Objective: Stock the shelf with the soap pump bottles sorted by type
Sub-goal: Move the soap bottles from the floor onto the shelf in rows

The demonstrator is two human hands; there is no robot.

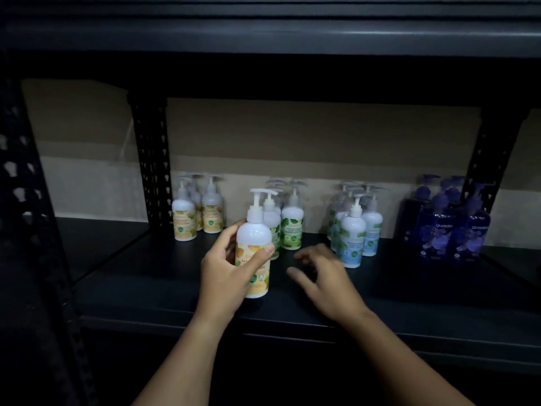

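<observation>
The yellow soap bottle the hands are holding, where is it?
In the head view, the yellow soap bottle is left of centre, gripped by the left hand, just in front of the green bottles.

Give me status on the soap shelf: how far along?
Done: four sorted clusters stand on the shelf: yellow-label bottles, green, light blue, dark blue. In hand: left hand grips another yellow-label bottle, not yet with its cluster. Right hand is empty. Remaining stock not visible.

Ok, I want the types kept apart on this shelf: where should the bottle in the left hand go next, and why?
Probably carry it left and set it down with the yellow-label group. The left hand grips a yellow-label bottle upright, in front of the green-label group, which is not its type. The right hand hangs open and holds nothing.
</observation>
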